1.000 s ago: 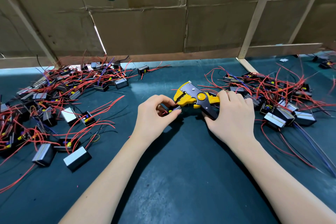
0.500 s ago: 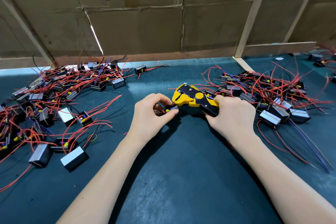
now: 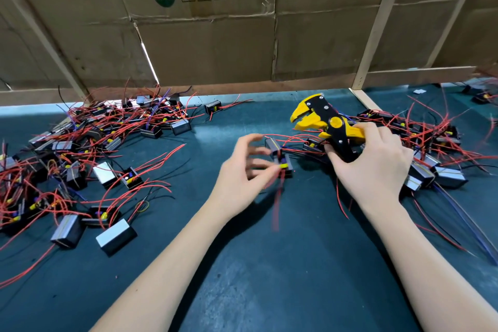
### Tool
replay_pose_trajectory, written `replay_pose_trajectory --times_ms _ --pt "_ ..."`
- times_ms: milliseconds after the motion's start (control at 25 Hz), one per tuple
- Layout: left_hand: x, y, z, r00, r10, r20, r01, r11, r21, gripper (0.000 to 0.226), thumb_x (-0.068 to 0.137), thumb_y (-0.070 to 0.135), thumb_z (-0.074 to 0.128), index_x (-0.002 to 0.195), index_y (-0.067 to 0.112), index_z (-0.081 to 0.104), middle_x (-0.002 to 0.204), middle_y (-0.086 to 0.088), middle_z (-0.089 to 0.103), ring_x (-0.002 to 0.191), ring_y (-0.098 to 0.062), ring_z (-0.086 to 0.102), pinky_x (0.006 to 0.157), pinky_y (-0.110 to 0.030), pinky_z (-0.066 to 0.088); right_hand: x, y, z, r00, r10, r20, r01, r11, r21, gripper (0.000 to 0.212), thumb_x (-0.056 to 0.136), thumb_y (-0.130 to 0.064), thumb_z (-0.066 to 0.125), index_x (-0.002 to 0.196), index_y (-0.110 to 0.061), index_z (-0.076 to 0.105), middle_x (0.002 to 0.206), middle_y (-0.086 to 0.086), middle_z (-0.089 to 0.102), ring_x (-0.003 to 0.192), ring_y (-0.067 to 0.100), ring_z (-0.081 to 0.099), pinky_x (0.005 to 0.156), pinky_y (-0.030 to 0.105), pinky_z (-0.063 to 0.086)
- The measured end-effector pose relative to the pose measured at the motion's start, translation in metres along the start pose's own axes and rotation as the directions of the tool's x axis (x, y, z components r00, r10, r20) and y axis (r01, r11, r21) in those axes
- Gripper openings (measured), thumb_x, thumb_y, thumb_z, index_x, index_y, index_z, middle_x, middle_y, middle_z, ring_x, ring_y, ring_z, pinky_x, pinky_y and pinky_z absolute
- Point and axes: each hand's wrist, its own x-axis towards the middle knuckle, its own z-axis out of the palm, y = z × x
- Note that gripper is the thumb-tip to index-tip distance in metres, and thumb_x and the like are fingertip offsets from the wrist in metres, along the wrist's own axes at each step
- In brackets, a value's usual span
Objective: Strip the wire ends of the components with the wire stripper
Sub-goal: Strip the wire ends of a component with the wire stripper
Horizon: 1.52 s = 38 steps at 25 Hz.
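My right hand [image 3: 374, 170] grips the black and yellow handles of the wire stripper [image 3: 323, 124]. The stripper is lifted off the mat, and its yellow jaws point up and left, parted, with nothing between them. My left hand [image 3: 242, 172] is blurred by motion, its upper fingers spread. Its thumb and a finger pinch a small black component [image 3: 284, 167] with a yellow part. A blurred red wire [image 3: 277, 202] trails from the component towards me. A second black component [image 3: 272, 144] lies just behind it.
A heap of black components with red wires [image 3: 80, 159] covers the left of the dark green mat [image 3: 242, 264]. A second heap [image 3: 431, 148] lies on the right, under and behind my right hand. Cardboard walls [image 3: 215, 35] and a wooden post [image 3: 377, 21] close off the back.
The stripper has come off the wire, risen and moved back to the right, and its jaws have parted. My left hand has spread its fingers and moves the component, whose wire swings.
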Motion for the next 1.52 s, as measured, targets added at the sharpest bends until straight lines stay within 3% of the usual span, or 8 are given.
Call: replay_pose_trajectory --times_ms 120,240,400,560,760,960,1280,1520 --pt "-0.002 0.008 -0.001 0.973 0.201 0.112 -0.207 0.978 0.041 0.054 0.094 0.016 0.062 0.144 0.024 0.041 0.126 0.004 0.062 0.108 -0.009 0.064 0.095 -0.022 0.049 0.001 -0.004 -0.003 0.999 0.034 0.017 -0.036 0.995 0.095 0.048 0.074 -0.051 0.075 0.106 -0.017 0.061 0.101 0.005 0.064 0.098 0.032 0.057 0.082 0.041 0.036" --pt "0.005 0.005 -0.034 0.912 0.38 -0.156 -0.281 0.854 0.437 0.031 0.091 0.016 0.059 0.122 0.015 0.062 0.103 0.005 0.069 0.09 -0.012 0.064 0.086 -0.036 0.05 0.0 -0.009 -0.007 0.997 -0.047 0.061 0.03 0.968 0.251 0.046 0.074 -0.047 0.077 0.105 -0.017 0.061 0.1 0.002 0.064 0.098 0.029 0.058 0.083 0.043 0.039" --pt "0.005 -0.004 -0.081 0.758 0.373 -0.534 0.226 0.619 0.753 0.03 0.077 0.006 0.059 0.106 0.01 0.064 0.1 -0.009 0.065 0.095 -0.034 0.054 0.082 -0.042 0.035 -0.012 -0.025 -0.007 0.931 -0.324 0.166 0.228 0.875 0.428 0.042 0.072 -0.047 0.076 0.099 -0.018 0.062 0.094 -0.005 0.063 0.091 0.023 0.06 0.079 0.045 0.042" --pt "0.003 -0.013 -0.09 0.8 0.045 -0.598 0.527 0.423 0.737 0.037 0.079 0.006 0.064 0.115 0.006 0.06 0.112 -0.02 0.056 0.105 -0.041 0.05 0.083 -0.047 0.037 -0.022 -0.03 -0.002 0.746 -0.563 0.355 0.395 0.803 0.445 0.046 0.07 -0.054 0.073 0.1 -0.022 0.06 0.096 -0.012 0.061 0.095 0.02 0.055 0.08 0.039 0.038" --pt "0.004 -0.016 -0.089 0.874 0.028 -0.486 0.369 0.613 0.699 0.017 0.09 0.007 0.061 0.098 0.009 0.075 0.098 -0.015 0.064 0.092 -0.039 0.06 0.08 -0.041 0.045 -0.016 -0.022 0.005 0.842 -0.345 0.414 0.286 0.937 0.198 0.048 0.07 -0.058 0.073 0.099 -0.022 0.059 0.094 -0.008 0.062 0.099 0.023 0.052 0.078 0.037 0.035" --pt "-0.003 0.004 -0.05 0.968 0.22 0.123 -0.252 0.861 0.442 0.002 0.084 0.014 0.073 0.083 0.015 0.075 0.078 0.0 0.065 0.068 -0.016 0.056 0.068 -0.027 0.043 -0.008 -0.01 0.004 0.937 -0.095 0.336 0.118 0.992 -0.051 0.05 0.074 -0.058 0.071 0.098 -0.016 0.059 0.095 0.004 0.065 0.099 0.031 0.054 0.081 0.04 0.036" --pt "0.007 -0.011 -0.057 0.879 0.087 -0.469 0.156 0.877 0.455 0.017 0.091 0.024 0.063 0.078 0.016 0.069 0.07 0.002 0.066 0.07 -0.024 0.061 0.074 -0.041 0.05 -0.002 -0.018 -0.012 0.998 -0.026 0.057 -0.002 0.897 0.442 0.044 0.078 -0.039 0.078 0.104 -0.009 0.06 0.098 0.002 0.064 0.094 0.029 0.06 0.083 0.051 0.044" --pt "0.009 -0.021 -0.033 0.988 -0.033 -0.148 0.092 0.907 0.412 0.054 0.086 0.018 0.072 0.137 0.018 0.052 0.123 0.008 0.063 0.114 -0.017 0.047 0.086 -0.022 0.033 -0.002 -0.016 -0.015 0.999 -0.041 0.022 0.026 0.887 0.46 0.045 0.078 -0.035 0.079 0.106 -0.006 0.06 0.098 0.006 0.064 0.093 0.032 0.061 0.082 0.056 0.046"
